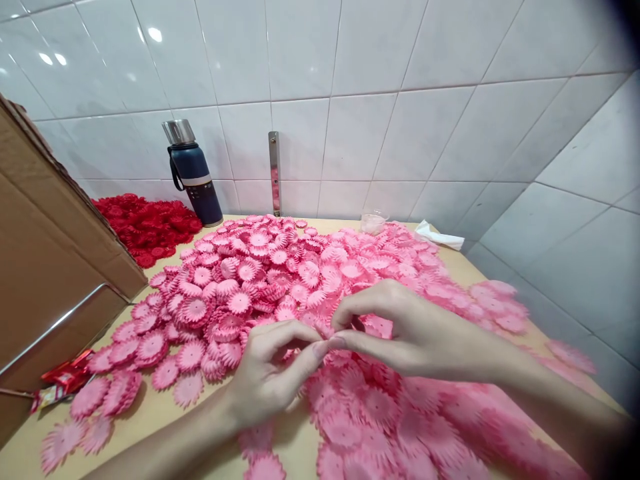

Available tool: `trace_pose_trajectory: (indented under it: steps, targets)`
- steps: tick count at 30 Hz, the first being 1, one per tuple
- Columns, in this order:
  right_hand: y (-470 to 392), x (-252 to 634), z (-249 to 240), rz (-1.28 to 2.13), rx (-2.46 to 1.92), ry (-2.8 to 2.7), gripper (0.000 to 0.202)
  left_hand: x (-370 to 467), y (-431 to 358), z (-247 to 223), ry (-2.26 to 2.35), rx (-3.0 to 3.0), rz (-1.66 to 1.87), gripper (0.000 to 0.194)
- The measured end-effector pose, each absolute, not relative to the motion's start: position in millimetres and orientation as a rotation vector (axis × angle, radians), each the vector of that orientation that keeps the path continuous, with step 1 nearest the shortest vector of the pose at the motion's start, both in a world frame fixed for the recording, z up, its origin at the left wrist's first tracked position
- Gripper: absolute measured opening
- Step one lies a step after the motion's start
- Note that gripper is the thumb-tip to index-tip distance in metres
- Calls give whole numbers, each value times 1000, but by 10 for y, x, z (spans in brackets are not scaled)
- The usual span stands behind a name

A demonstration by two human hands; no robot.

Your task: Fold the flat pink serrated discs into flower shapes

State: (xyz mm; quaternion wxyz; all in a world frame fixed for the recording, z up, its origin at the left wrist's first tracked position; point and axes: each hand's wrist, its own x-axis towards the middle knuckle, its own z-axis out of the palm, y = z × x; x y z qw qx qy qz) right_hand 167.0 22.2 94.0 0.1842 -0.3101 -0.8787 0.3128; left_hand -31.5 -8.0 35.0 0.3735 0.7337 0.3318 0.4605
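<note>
Both hands meet above a wide heap of pink scalloped paper-like discs. My left hand pinches with thumb and forefinger at a small pink piece. On its right, my right hand pinches the same piece, its thumb tip against the left thumb. The fingertips cover most of the piece, so its shape is hard to make out. More pink discs lie under and around both hands, stacked and overlapping.
A dark blue bottle stands at the back left beside a red pile. Cardboard rises on the left, near a red wrapper. A clear cup and white tissue lie at the back, before a tiled wall.
</note>
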Motion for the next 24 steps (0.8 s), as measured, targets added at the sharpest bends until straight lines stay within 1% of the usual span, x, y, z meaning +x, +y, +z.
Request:
trace_pose_trajectory:
  steps: [6,8,11,24]
  targets:
    - [230,1665,964,955,-847,-2474,17,-305,-104,354,828,1828,1181,15]
    - [216,1651,964,956,-850,-2464,15,-301,-110,351,827,1825,1180,15]
    - [197,1644,953,928,-853,-2463,11,-299,-118,345,818,1825,1164,14]
    - [178,1653,967,866,-862,-2538,15,-307,-123,307,822,1733,1104,16]
